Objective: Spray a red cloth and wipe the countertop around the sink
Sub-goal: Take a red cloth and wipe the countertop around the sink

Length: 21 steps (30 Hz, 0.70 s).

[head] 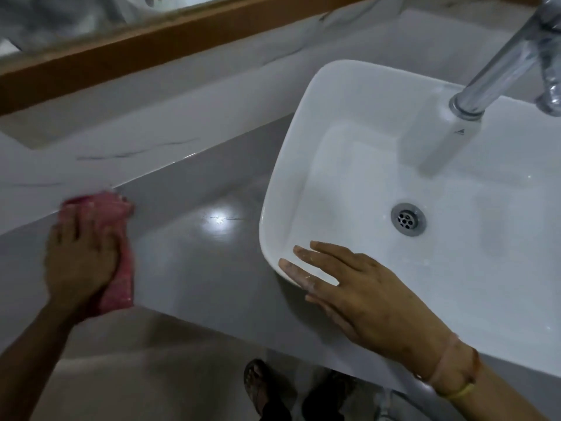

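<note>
A red cloth (118, 238) lies flat on the grey countertop (194, 268), left of the sink. My left hand (79, 262) presses down on the cloth with the fingers spread over it; the cloth's far end is blurred. The white rectangular sink (349, 165) stands on the counter at the right, with a metal drain (408, 219) in its basin. My right hand (361, 296) rests flat and empty on the sink's near left corner, fingers apart. No spray bottle is in view.
A chrome tap (498, 74) reaches over the sink from the upper right. A marble-patterned backsplash (121, 147) and a wood-framed mirror (151, 44) run behind the counter. Below the counter's front edge are the floor and my sandalled feet (261, 387).
</note>
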Motion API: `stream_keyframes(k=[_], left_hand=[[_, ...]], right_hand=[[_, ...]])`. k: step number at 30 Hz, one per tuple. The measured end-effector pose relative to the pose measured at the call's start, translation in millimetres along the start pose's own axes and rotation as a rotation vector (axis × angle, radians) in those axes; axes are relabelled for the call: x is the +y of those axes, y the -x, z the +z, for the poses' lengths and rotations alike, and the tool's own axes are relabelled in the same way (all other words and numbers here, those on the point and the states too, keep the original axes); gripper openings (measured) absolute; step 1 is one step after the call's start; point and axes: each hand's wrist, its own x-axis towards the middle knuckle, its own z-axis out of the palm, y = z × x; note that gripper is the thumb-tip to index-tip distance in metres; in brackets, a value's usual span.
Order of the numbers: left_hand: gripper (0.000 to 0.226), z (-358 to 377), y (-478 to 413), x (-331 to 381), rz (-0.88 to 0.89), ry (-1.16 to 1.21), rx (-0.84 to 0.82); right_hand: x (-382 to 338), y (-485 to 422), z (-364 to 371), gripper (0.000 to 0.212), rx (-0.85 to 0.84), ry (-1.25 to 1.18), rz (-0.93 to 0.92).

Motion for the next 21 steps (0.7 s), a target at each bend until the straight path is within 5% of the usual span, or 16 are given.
stream_keyframes(k=[5,9,11,13,17,19,21], left_hand=[[0.068,-22,5,104,-0.057,0.207,0.057],[0.073,-32,58,216,0.355,0.373,0.062],[0.08,-31,50,215,0.464,0.329,0.095],[0.062,-26,17,181,0.449,0.125,0.039],[0.058,-31,-38,151,-0.026,0.279,0.115],[0.057,-31,-11,178,0.044,0.294,0.09],[0.058,-20,42,195,0.304,0.253,0.035]], right_hand=[[0,2,-2,0.046,0.007,-0.03,0.017],[-2,2,-5,0.049,-0.019,-0.004,0.01],[-2,2,-4,0.049,-0.03,-0.005,0.012],[-2,2,-4,0.048,-0.022,-0.009,0.016],[-3,1,-4,0.047,0.007,0.004,0.014],[-2,2,-4,0.046,0.018,0.002,0.008],[-2,3,-5,0.046,0.004,-0.007,0.017]])
